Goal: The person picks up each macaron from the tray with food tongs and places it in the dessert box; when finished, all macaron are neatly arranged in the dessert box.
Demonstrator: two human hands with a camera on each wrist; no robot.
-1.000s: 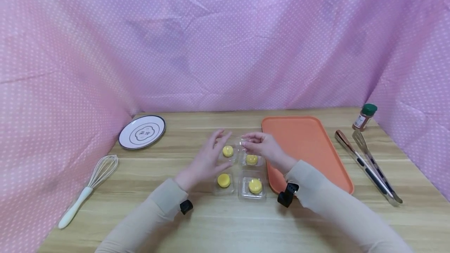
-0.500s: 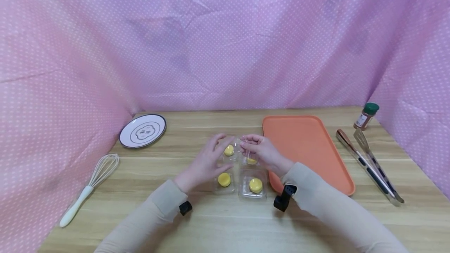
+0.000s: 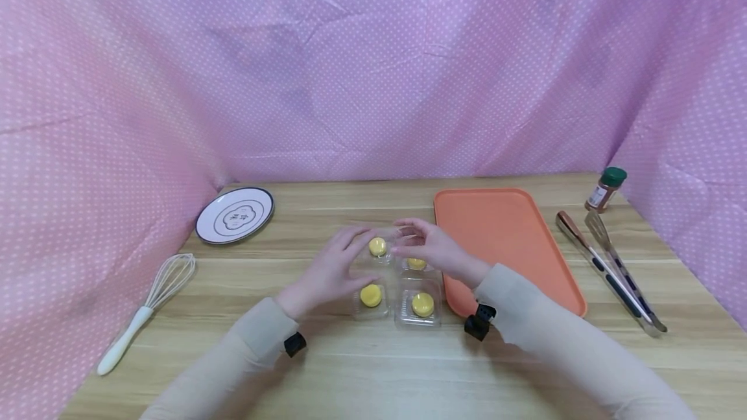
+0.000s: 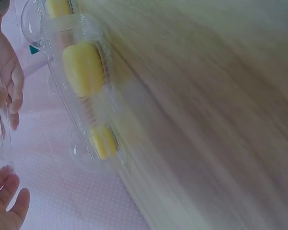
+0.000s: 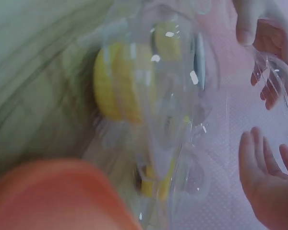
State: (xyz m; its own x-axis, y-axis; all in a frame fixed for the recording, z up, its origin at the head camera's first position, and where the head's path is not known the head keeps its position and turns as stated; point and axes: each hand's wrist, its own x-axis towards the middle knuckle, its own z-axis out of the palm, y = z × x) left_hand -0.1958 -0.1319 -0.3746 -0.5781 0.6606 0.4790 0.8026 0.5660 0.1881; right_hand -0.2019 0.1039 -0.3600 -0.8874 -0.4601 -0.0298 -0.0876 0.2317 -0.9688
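Note:
Several yellow macarons, one of them a near right macaron (image 3: 423, 304), sit in small clear plastic boxes on the wooden table. My right hand (image 3: 432, 248) is above the far right box and partly covers its macaron (image 3: 417, 264). Its thumb and fingers pinch a thin clear plastic lid (image 4: 2, 129), best seen in the left wrist view. Opposite it, my left hand (image 3: 332, 271) is held over the left boxes, thumb spread well apart from the fingers. In the left wrist view, a left fingertip meets the lower end of the lid. The near left macaron (image 3: 370, 295) shows below the left thumb.
An orange tray (image 3: 513, 238) lies just right of the boxes, under the right wrist. Farther right are metal tongs (image 3: 613, 271) and a green-capped spice jar (image 3: 607, 188). A plate (image 3: 235, 215) and a whisk (image 3: 147, 314) lie on the left. Pink dotted cloth surrounds the table.
The left hand has shifted slightly left and down in the head view. The right fingers have changed their hold on the clear lid, which sits lower between the hands. The boxes stay put.

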